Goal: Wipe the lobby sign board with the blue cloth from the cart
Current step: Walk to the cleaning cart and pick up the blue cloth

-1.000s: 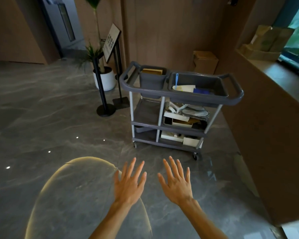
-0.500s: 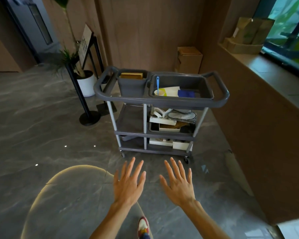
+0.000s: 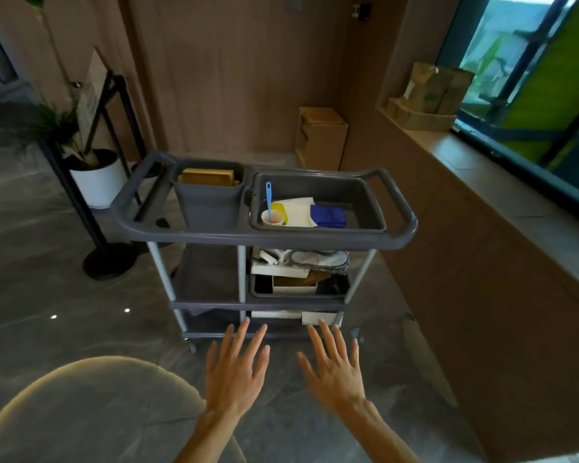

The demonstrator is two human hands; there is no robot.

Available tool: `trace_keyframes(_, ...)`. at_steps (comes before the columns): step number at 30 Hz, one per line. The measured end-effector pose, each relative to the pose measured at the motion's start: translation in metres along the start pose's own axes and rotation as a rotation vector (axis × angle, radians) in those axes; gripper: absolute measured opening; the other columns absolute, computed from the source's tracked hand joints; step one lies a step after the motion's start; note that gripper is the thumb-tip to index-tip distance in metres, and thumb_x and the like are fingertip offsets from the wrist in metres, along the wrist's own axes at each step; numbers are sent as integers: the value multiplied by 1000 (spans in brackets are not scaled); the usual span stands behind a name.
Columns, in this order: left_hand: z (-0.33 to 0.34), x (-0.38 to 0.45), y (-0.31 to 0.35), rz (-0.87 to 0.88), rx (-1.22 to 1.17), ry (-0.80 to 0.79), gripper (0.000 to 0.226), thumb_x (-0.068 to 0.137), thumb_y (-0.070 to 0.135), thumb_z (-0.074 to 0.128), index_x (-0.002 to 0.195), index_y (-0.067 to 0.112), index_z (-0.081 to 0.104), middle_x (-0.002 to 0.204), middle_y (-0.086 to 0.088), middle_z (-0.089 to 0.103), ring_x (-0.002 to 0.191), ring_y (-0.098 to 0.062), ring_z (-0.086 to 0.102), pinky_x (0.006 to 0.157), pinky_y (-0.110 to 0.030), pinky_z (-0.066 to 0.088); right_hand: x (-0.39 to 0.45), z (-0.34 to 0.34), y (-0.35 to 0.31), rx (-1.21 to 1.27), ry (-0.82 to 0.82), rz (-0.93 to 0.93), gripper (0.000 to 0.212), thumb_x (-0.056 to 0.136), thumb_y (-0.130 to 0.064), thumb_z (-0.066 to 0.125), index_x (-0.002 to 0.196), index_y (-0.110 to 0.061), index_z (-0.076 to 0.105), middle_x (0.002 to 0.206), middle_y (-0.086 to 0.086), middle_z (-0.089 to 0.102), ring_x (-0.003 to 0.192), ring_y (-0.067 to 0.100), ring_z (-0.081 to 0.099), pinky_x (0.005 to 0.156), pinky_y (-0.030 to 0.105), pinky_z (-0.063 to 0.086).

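— How far along is this? Is anything getting wiped yet?

— Nothing yet. The left hand [image 3: 236,379] and the right hand [image 3: 335,375] are both hanging out in front, palms down, fingers [image 3: 244,332] spread wide and holding nothing. The blue cloth [image 3: 327,216] is lying folded in the right-hand tray on top of the cart [image 3: 395,208], up beyond the fingertips and a little right of the right hand, beside some white sheets and a paper cup [image 3: 273,217] with a blue stick standing in it.

— And the sign board?

— The sign board [image 3: 92,91] is standing on its black frame far off to the left of the left hand's fingers, next to a potted plant [image 3: 97,177]. It is looking untouched. So, as I am judging it, the whole job is still waiting: reaching up for the cloth, carrying it over, then the wiping.

— Anything changing from a second ago?

— The person is closing in. The cart is filling far more of the view now, its bottom shelf sitting just past the fingertips where bare floor [image 3: 47,329] was showing between them earlier, and the sign is sliding off toward the left edge. The hands are keeping the same spread, empty pose throughout.
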State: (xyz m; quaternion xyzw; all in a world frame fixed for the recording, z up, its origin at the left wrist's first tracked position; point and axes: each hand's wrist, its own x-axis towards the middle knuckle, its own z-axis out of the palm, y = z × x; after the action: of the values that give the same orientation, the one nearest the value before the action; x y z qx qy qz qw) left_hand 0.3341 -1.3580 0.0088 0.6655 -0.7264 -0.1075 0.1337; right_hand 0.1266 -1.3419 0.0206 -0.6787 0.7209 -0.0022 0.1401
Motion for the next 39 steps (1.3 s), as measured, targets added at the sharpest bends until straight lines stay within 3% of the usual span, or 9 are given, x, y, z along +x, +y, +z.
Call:
trace_keyframes(4, 4, 54, -11, 16, -1, 2, 63, 95, 68, 1, 151, 52, 26, 165, 12, 17, 153, -15, 14, 121, -51, 20, 48, -8, -1, -20, 8, 16, 70, 98, -70, 10, 157, -40, -13, 167, -12, -20, 153, 17, -19, 122, 53, -13)
trace_keyframes(8, 4, 99, -9, 53, 2, -34, 56, 99, 66, 12, 152, 52, 23, 165, 10, 19, 153, -17, 16, 120, -52, 17, 83, -20, 5, -8, 34, 39, 69, 98, -68, 9, 157, -40, -15, 166, -10, -22, 153, 19, -22, 122, 53, -14)
trace_keyframes(14, 14, 160, 11, 103, 0, -71, 58, 97, 67, 5, 153, 54, 10, 167, 14, 3, 154, -15, 2, 123, -50, 12, 137, -38, 23, 28, 52, 64, 67, 97, -69, 7, 152, -43, -23, 164, -11, -27, 150, 17, -28, 122, 52, -17)
trace_keyframes(18, 21, 200, 32, 125, -2, -48, 63, 94, 68, -3, 153, 52, 13, 166, 15, 5, 154, -12, 2, 123, -49, 12, 179, -45, 46, 35, 61, 45, 71, 88, -75, -7, 150, -44, -25, 164, -11, -26, 150, 16, -29, 122, 52, -17)
trace_keyframes(22, 30, 246, 61, 137, 4, -30, 61, 98, 63, 3, 154, 48, 20, 166, 12, 13, 154, -15, 8, 123, -51, 16, 225, -57, 78, 42, 115, 41, 73, 92, -75, -4, 156, -42, -15, 165, -13, -23, 151, 15, -28, 122, 54, -14)
trace_keyframes(26, 41, 289, 89, 136, 28, -29, 58, 99, 61, 11, 154, 46, 24, 165, 10, 19, 153, -16, 14, 121, -47, 14, 268, -77, 113, 46, 150, 38, 68, 92, -74, -7, 150, -45, -25, 164, -13, -28, 150, 15, -31, 123, 54, -14)
trace_keyframes(31, 55, 342, 123, 82, 40, -45, 56, 101, 61, 11, 155, 47, 19, 167, 12, 11, 154, -13, 6, 122, -49, 18, 321, -99, 153, 51, 135, 17, 66, 92, -73, -5, 148, -47, -28, 164, -12, -28, 147, 12, -35, 122, 53, -17)
trace_keyframes(36, 61, 390, 153, 52, 69, -15, 55, 103, 57, 20, 154, 41, 27, 165, 9, 23, 153, -14, 16, 122, -49, 21, 373, -115, 181, 53, 84, -13, 67, 90, -74, -6, 146, -48, -32, 163, -10, -30, 147, 15, -34, 120, 52, -21)
trace_keyframes(39, 63, 413, 161, 50, 85, -4, 56, 102, 57, 20, 153, 39, 32, 163, 8, 28, 151, -16, 23, 120, -50, 26, 396, -116, 190, 76, 75, -28, 66, 84, -77, -17, 142, -51, -38, 162, -11, -32, 147, 13, -34, 121, 52, -19)
